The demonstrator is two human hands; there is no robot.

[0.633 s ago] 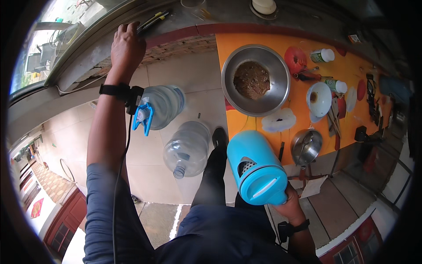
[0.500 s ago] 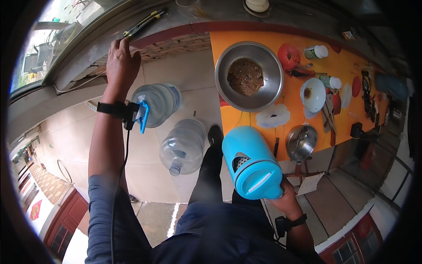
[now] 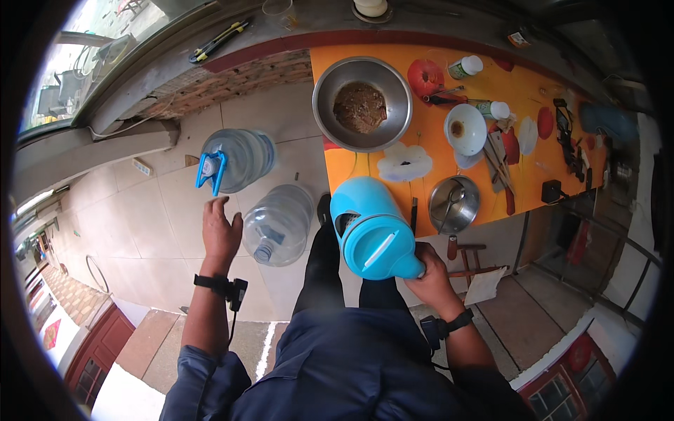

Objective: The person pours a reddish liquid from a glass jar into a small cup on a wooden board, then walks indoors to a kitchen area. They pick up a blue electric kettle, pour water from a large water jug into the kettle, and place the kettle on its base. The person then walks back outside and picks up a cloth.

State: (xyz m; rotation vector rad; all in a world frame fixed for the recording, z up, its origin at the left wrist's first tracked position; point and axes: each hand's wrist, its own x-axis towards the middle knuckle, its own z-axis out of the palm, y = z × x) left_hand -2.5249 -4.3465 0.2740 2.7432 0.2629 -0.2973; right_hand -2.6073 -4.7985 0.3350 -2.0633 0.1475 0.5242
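The right grip (image 3: 420,268) grasps a blue jug (image 3: 368,228) near the frame's centre; the left grip (image 3: 222,228), released, hangs left of it, beside two clear water bottles (image 3: 288,214). At upper right, an orange counter (image 3: 340,160) carries a steel bowl (image 3: 399,107).

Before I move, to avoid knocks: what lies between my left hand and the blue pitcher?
In the head view, a clear bottle on the floor and your dark trouser leg appear between your left hand and the blue pitcher.
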